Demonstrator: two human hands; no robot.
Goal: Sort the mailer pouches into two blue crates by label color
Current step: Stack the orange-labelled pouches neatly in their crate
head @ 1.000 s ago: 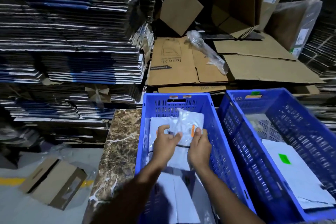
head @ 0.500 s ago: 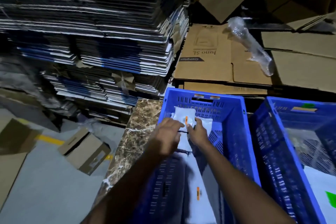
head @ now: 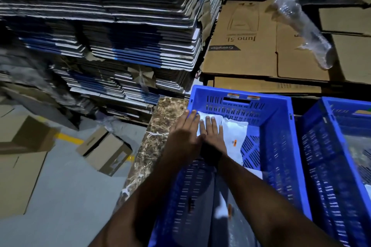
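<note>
A: So, how is the mailer pouch (head: 232, 136) seen?

B: It is seen as a white, crinkled plastic pouch with a small orange label (head: 234, 142), laid flat at the far end of the left blue crate (head: 281, 146). Both hands are spread flat on it, side by side and touching: the left hand (head: 183, 136) over its left edge near the crate wall, the right hand (head: 212, 136) on its middle, fingers straight, nothing gripped.

A: What is hidden or cut off?

B: The pouch's left part is covered by the hands. More pale pouches, one with an orange mark (head: 229, 209), lie nearer in the crate, blurred and shadowed by the forearms, so they cannot be counted. The right blue crate (head: 321, 156) is cut by the frame edge; its contents cannot be made out.

A: And the counts?

B: Two blue crates are counted, set on a marble slab (head: 156, 138), two hands, and one clearly shown pouch.
</note>
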